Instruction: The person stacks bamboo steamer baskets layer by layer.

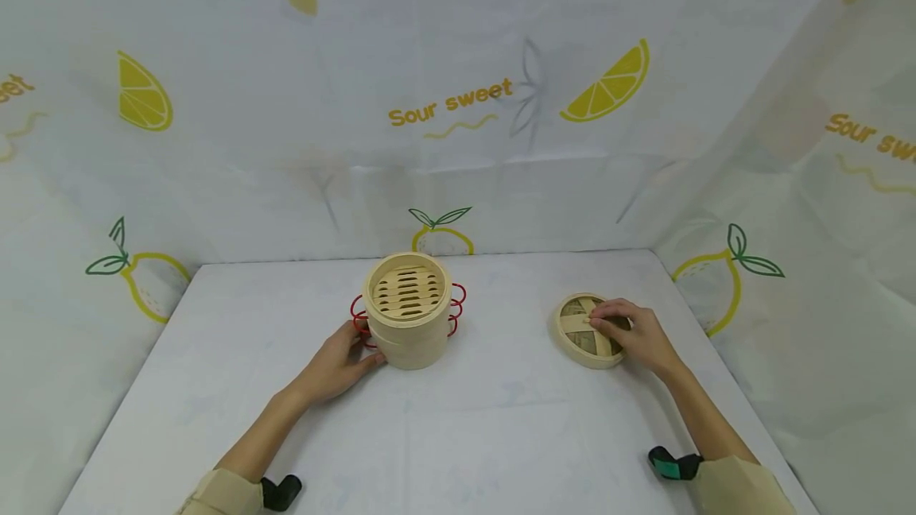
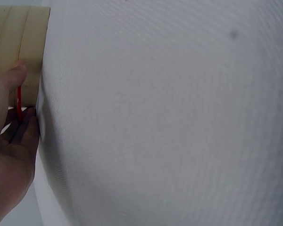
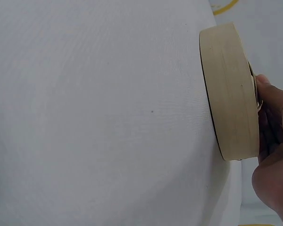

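A stack of round bamboo steamer baskets (image 1: 409, 340) stands upright on the table, its slatted top tier uncovered. Red loop handles (image 1: 458, 308) stick out on both its sides. My left hand (image 1: 338, 364) holds the stack low on its left side; in the left wrist view the thumb (image 2: 16, 74) presses the wall beside a red loop. Off to the right, the round woven steamer lid (image 1: 583, 358) is pinched at its top centre by my right hand (image 1: 637, 332). The right wrist view shows the lid's rim (image 3: 228, 94) edge-on; whether it touches the table I cannot tell.
A white-covered table (image 1: 501, 435) lies under everything. White sheets with lemon prints (image 1: 444, 133) hang behind it and at both sides. Black straps or mounts (image 1: 282, 493) sit at both wrists.
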`<state>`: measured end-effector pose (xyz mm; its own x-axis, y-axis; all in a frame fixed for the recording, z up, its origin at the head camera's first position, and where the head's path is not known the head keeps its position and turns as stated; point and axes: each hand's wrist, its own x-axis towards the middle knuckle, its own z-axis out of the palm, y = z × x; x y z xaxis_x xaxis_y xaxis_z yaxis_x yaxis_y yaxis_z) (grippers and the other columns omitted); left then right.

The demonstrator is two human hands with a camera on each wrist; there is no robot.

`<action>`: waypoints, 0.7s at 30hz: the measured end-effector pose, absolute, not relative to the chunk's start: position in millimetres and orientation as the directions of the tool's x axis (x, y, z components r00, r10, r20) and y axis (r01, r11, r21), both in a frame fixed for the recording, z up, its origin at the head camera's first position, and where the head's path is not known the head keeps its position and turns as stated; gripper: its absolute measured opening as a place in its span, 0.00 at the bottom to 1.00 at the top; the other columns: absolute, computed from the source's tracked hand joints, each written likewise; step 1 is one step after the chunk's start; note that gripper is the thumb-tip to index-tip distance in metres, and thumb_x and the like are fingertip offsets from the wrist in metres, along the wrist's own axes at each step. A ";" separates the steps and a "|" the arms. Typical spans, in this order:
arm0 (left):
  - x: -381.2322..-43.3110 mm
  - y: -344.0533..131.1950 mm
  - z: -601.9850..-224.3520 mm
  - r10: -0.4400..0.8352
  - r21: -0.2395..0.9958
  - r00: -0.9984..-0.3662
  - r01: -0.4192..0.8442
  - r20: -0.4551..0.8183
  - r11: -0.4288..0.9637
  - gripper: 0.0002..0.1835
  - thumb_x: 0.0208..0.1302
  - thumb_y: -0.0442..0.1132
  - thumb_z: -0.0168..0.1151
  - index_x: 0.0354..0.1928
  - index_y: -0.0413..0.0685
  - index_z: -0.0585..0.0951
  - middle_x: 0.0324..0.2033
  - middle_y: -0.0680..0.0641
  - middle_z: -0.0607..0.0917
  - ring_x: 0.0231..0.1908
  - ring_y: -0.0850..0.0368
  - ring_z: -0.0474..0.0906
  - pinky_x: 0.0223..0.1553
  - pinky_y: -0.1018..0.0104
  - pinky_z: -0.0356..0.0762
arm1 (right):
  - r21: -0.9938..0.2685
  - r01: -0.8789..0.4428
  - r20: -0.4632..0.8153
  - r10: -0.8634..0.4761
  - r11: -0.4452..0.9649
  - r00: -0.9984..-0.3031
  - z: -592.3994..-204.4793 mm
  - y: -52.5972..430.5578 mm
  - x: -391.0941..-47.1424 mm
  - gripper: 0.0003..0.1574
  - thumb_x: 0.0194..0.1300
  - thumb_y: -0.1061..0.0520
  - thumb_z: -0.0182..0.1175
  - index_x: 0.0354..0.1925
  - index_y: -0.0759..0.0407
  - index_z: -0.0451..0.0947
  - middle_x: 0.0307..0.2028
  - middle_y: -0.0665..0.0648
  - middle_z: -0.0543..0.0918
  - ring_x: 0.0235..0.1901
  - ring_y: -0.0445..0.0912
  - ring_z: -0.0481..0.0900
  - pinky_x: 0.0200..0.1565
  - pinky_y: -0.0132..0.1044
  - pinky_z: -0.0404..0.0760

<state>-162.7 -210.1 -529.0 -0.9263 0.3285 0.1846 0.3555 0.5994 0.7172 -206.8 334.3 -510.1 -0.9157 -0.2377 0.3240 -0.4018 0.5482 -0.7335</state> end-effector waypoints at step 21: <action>-163.6 -210.0 -528.6 0.331 0.734 -0.930 0.335 0.159 0.590 0.31 0.70 0.39 0.75 0.70 0.37 0.75 0.61 0.39 0.84 0.64 0.41 0.83 0.69 0.43 0.84 | -0.724 -0.425 0.342 -0.252 0.543 -0.905 -507.2 337.1 -209.3 0.05 0.69 0.70 0.70 0.42 0.65 0.89 0.45 0.67 0.90 0.52 0.19 0.77 0.57 0.08 0.74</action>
